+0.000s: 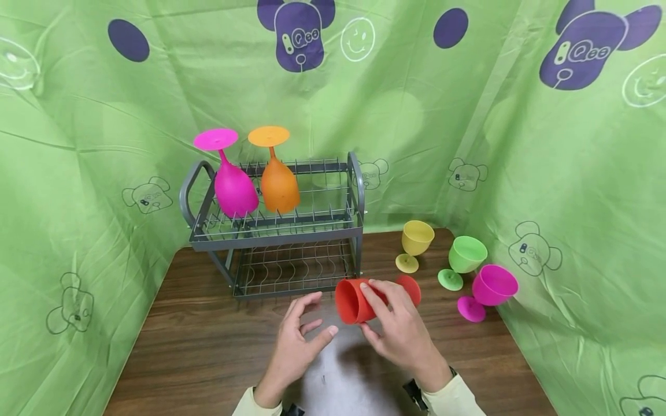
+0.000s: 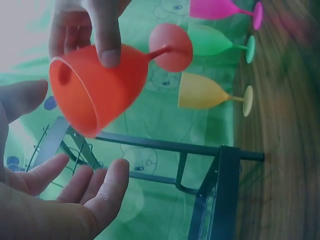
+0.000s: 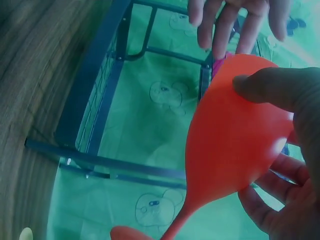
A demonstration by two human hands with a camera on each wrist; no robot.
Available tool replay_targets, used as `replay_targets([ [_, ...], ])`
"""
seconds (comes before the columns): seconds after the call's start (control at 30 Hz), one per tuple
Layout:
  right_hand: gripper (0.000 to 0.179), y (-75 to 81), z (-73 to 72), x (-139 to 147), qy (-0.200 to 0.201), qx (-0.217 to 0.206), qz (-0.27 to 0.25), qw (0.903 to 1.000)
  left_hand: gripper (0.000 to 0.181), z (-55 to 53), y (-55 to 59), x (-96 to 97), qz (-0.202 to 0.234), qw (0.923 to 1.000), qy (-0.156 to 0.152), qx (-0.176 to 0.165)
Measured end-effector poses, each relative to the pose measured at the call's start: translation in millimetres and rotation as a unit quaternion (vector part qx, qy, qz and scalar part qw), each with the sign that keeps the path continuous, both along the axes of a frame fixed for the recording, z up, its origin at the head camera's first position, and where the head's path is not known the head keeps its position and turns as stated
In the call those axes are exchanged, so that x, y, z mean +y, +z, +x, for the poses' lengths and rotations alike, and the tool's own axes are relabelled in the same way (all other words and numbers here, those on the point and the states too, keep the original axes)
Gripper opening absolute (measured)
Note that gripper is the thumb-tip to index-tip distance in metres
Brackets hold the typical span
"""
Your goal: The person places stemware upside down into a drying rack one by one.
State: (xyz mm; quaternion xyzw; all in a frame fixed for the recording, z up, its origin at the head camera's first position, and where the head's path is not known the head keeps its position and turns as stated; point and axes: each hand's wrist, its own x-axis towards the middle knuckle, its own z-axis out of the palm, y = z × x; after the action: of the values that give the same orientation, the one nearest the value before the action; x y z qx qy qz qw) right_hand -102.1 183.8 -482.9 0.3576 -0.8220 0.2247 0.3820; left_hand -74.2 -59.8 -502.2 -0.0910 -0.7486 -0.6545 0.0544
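Observation:
My right hand [image 1: 400, 329] grips a red plastic goblet [image 1: 359, 303] by its bowl, thumb on one side and fingers on the other. The goblet lies sideways in the air, its mouth toward my left hand and its round foot to the right. Beside that mouth my left hand [image 1: 299, 341] is held with parted, slightly bent fingers, apart from the goblet and holding nothing. In the left wrist view the red goblet [image 2: 100, 90] shows its open rim facing the left palm. The right wrist view shows the right thumb pressed on the red bowl [image 3: 235, 135].
A grey two-tier rack [image 1: 281, 234] stands behind the hands. On its top tier a magenta goblet [image 1: 234, 188] and an orange goblet [image 1: 281, 185] sit upside down. To the right, yellow [image 1: 418, 237], green [image 1: 467, 254] and magenta [image 1: 494, 285] goblets stand on the wooden table [image 1: 198, 341]. Green cloth surrounds everything.

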Motion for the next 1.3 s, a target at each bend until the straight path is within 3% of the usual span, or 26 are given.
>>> replay_targets([
  [0.23,0.086,-2.0,3.4,-11.3,-0.006,0.021,0.054,0.9983,0.078,1.3,-0.2,7.7,-0.004,0.9998,-0.006,-0.016],
  [0.4,0.083,-5.0,5.2,-16.1,-0.005,0.021,0.085,0.9962,0.077,0.5,-2.0,9.2,0.001,1.0,-0.006,-0.003],
  [0.67,0.077,-7.5,9.9,-19.5,-0.02,0.008,0.137,0.9903,0.076,1.2,-3.9,9.1,0.008,0.9998,-0.01,-0.018],
  [1.03,0.072,-6.9,11.2,-25.3,-0.006,0.026,0.158,0.9871,0.073,0.1,-10.2,6.3,0.031,0.9984,-0.032,-0.035],
  [1.3,0.073,-6.5,10.3,-26.7,-0.002,0.006,0.154,0.988,0.07,-3.7,-17.1,5.9,0.052,0.9982,-0.018,-0.026],
])
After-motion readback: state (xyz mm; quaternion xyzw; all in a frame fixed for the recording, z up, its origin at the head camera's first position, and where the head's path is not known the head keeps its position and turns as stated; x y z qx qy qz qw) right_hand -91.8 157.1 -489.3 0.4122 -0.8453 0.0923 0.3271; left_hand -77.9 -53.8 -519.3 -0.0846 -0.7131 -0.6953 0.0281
